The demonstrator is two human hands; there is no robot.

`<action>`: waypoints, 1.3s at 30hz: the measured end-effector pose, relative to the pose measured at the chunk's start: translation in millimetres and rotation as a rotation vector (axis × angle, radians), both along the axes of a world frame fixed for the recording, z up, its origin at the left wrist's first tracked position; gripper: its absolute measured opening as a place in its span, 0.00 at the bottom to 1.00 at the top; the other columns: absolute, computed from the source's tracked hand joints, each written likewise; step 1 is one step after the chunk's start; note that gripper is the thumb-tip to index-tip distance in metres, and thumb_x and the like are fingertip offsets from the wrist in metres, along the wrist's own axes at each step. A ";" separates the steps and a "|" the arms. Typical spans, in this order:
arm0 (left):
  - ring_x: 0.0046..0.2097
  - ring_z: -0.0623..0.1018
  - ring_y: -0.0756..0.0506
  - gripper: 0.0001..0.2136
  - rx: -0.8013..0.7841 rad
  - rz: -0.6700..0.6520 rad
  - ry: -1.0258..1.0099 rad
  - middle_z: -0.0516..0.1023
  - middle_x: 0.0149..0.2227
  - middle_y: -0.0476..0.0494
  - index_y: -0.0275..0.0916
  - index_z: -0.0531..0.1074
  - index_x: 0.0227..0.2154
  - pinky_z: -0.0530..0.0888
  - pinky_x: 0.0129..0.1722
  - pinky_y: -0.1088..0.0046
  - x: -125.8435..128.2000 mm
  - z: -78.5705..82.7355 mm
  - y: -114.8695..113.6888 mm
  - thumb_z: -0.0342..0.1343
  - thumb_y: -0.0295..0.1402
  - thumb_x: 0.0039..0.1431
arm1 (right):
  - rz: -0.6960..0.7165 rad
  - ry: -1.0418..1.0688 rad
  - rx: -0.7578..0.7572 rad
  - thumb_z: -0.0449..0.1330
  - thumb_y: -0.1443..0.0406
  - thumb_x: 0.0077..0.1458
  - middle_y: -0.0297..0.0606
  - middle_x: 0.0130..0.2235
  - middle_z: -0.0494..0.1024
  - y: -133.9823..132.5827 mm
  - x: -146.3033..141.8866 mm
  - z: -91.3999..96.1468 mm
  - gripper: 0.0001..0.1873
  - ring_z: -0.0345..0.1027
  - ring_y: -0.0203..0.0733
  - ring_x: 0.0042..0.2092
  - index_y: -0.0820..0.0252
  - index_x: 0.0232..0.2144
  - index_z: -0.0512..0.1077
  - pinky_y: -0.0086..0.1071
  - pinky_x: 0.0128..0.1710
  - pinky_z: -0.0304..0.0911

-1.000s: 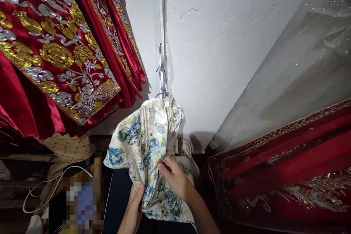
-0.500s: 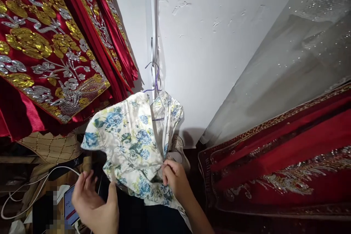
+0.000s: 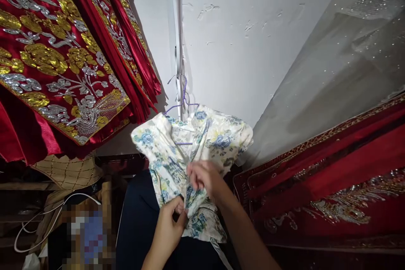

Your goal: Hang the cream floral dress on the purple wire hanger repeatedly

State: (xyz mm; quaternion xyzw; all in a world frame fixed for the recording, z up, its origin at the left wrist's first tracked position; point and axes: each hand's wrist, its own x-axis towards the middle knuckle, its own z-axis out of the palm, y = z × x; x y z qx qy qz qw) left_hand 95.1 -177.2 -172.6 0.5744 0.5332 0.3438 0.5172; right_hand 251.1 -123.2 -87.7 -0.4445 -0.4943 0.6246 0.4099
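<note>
A short-sleeved white blouse (image 3: 221, 135) with blue and yellow flowers hangs on a purple hanger (image 3: 184, 93) in front of me. Its front has a V-shaped opening at the neck. My left hand (image 3: 172, 219) pinches the edge of the front low down, near the waist. Higher on the same front edge is my right hand (image 3: 204, 179), fingers curled in and slightly blurred against the cloth. A pale strip of cloth trails from the blouse's lower hem over my dark-clothed lap.
Red garments (image 3: 79, 63) with gold and silver sequins hang at the left. A red embroidered garment (image 3: 332, 194) and sheer glittering fabric (image 3: 341, 67) fill the right. White cable (image 3: 41, 215) loops over wooden pieces at lower left, beside a blurred-out patch.
My left hand has moved right from beside the blouse and now grips its front edge. The blouse has turned to face me, its right side spread out. My right hand has risen slightly.
</note>
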 end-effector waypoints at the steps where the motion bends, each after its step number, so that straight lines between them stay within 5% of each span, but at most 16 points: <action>1: 0.33 0.71 0.39 0.15 0.038 -0.039 0.063 0.65 0.26 0.44 0.45 0.60 0.23 0.66 0.34 0.62 0.5 0.2 1.4 0.56 0.44 0.59 | -0.078 0.017 0.033 0.54 0.63 0.55 0.27 0.13 0.67 14.1 6.4 13.2 0.12 0.48 0.29 0.14 0.61 0.23 0.71 0.26 0.17 0.42; 6: 0.30 0.73 0.38 0.09 0.136 -0.189 0.355 0.69 0.25 0.44 0.45 0.60 0.23 0.63 0.31 0.61 -0.7 3.3 15.1 0.53 0.33 0.56 | -0.240 0.242 0.173 0.63 0.58 0.52 0.28 0.16 0.67 67.3 18.5 83.3 0.13 0.50 0.28 0.17 0.63 0.26 0.71 0.25 0.16 0.42; 9: 0.31 0.75 0.37 0.06 0.188 -0.263 0.513 0.72 0.26 0.42 0.44 0.62 0.25 0.62 0.30 0.63 -3.6 17.3 27.2 0.53 0.29 0.55 | -0.292 0.301 0.260 0.61 0.57 0.55 0.28 0.16 0.67 67.6 12.6 98.9 0.14 0.51 0.28 0.17 0.61 0.27 0.70 0.24 0.16 0.44; 12: 0.30 0.76 0.41 0.02 0.259 -0.272 0.429 0.74 0.26 0.46 0.43 0.67 0.33 0.64 0.29 0.67 -8.2 54.3 40.2 0.52 0.31 0.61 | -0.272 0.223 0.275 0.57 0.58 0.59 0.27 0.16 0.67 53.0 6.6 95.2 0.13 0.52 0.29 0.17 0.59 0.27 0.69 0.24 0.17 0.46; 17: 0.37 0.79 0.48 0.19 0.703 0.085 0.097 0.79 0.37 0.49 0.45 0.63 0.60 0.73 0.40 0.73 -8.6 149.8 72.5 0.53 0.35 0.68 | -0.125 -0.014 0.358 0.54 0.63 0.61 0.28 0.17 0.69 36.2 3.2 101.6 0.13 0.55 0.30 0.18 0.60 0.26 0.72 0.24 0.20 0.52; 20: 0.37 0.79 0.50 0.07 0.916 0.084 0.194 0.79 0.38 0.49 0.41 0.74 0.45 0.73 0.41 0.75 0.6 189.5 92.0 0.54 0.33 0.67 | -0.121 -0.078 0.432 0.54 0.63 0.60 0.27 0.16 0.67 38.5 -0.1 106.6 0.13 0.56 0.31 0.19 0.59 0.25 0.71 0.25 0.21 0.52; 23: 0.35 0.77 0.51 0.05 1.018 0.091 0.281 0.78 0.33 0.49 0.38 0.73 0.35 0.71 0.39 0.76 0.8 202.2 102.9 0.54 0.31 0.67 | -0.240 -0.190 0.454 0.53 0.63 0.60 0.27 0.16 0.64 45.0 -4.3 88.6 0.15 0.54 0.31 0.19 0.59 0.22 0.70 0.27 0.20 0.48; 26: 0.38 0.76 0.50 0.05 1.035 0.381 0.127 0.77 0.36 0.48 0.38 0.73 0.38 0.72 0.42 0.74 -29.9 188.7 112.4 0.55 0.33 0.66 | -0.245 -0.300 0.435 0.53 0.64 0.58 0.27 0.16 0.61 45.9 -5.6 55.5 0.16 0.52 0.31 0.19 0.59 0.19 0.68 0.28 0.20 0.44; 30: 0.31 0.70 0.51 0.10 0.748 0.784 -0.251 0.70 0.29 0.51 0.38 0.70 0.34 0.70 0.35 0.75 -96.7 132.2 127.8 0.57 0.40 0.60 | -0.144 -0.181 0.296 0.53 0.67 0.54 0.26 0.14 0.60 31.1 -3.5 25.5 0.14 0.52 0.30 0.18 0.59 0.18 0.67 0.27 0.21 0.47; 32: 0.27 0.67 0.50 0.14 0.554 0.716 -0.245 0.66 0.26 0.52 0.39 0.65 0.29 0.70 0.32 0.73 -112.1 96.8 127.7 0.50 0.45 0.61 | -0.089 -0.102 0.249 0.52 0.68 0.53 0.25 0.13 0.60 20.9 -3.2 18.6 0.14 0.53 0.30 0.18 0.59 0.17 0.66 0.26 0.21 0.48; 35: 0.31 0.72 0.44 0.14 0.402 0.467 -0.104 0.72 0.27 0.46 0.40 0.69 0.26 0.71 0.34 0.67 -97.8 57.9 111.6 0.56 0.45 0.57 | -0.015 0.023 0.197 0.51 0.68 0.53 0.26 0.12 0.60 6.0 -2.3 7.1 0.14 0.51 0.30 0.16 0.59 0.17 0.67 0.27 0.20 0.47; 39: 0.38 0.73 0.38 0.08 0.298 0.126 0.074 0.77 0.30 0.42 0.43 0.75 0.27 0.68 0.43 0.62 -51.3 47.5 81.8 0.63 0.40 0.56 | 0.087 0.033 0.039 0.51 0.67 0.56 0.26 0.12 0.61 -16.3 8.4 -17.0 0.17 0.50 0.29 0.15 0.59 0.17 0.67 0.27 0.20 0.47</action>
